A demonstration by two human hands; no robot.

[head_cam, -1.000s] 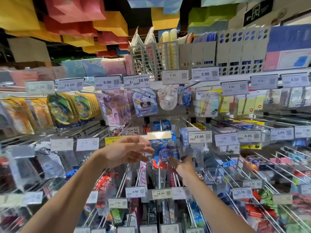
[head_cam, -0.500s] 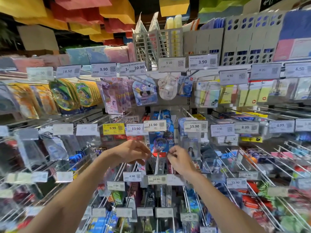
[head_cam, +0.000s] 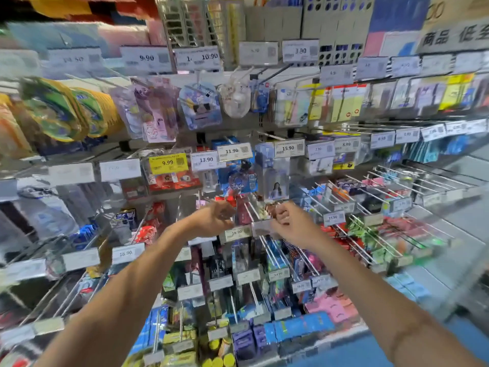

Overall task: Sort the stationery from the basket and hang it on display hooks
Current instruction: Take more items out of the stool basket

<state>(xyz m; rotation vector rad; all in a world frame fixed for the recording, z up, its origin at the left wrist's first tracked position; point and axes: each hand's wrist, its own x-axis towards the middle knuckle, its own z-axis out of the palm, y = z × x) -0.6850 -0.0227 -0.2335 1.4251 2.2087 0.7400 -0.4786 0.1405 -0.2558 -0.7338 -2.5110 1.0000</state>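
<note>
A blue carded stationery packet hangs on a display hook under the 11.90 price tag. My left hand is just below and left of it, fingers curled shut, and I see nothing in it. My right hand is below and right of the packet, its fingers curled beside a grey tag holder at a hook's tip. Between my hands runs the hook row with the 18.90 tag. Motion blurs the view. No basket is in sight.
Rows of wire hooks jut toward me at the right, several bare along their length. Packed hooks of pens and cards hang below my hands. Sticky notes and round yellow packs hang above. Blue floor shows at lower right.
My left hand let go of the flipped-up price tag, which dropped back over the hook. Both hands came away from the blue packet and now sit lower. The view tilted down and right.
</note>
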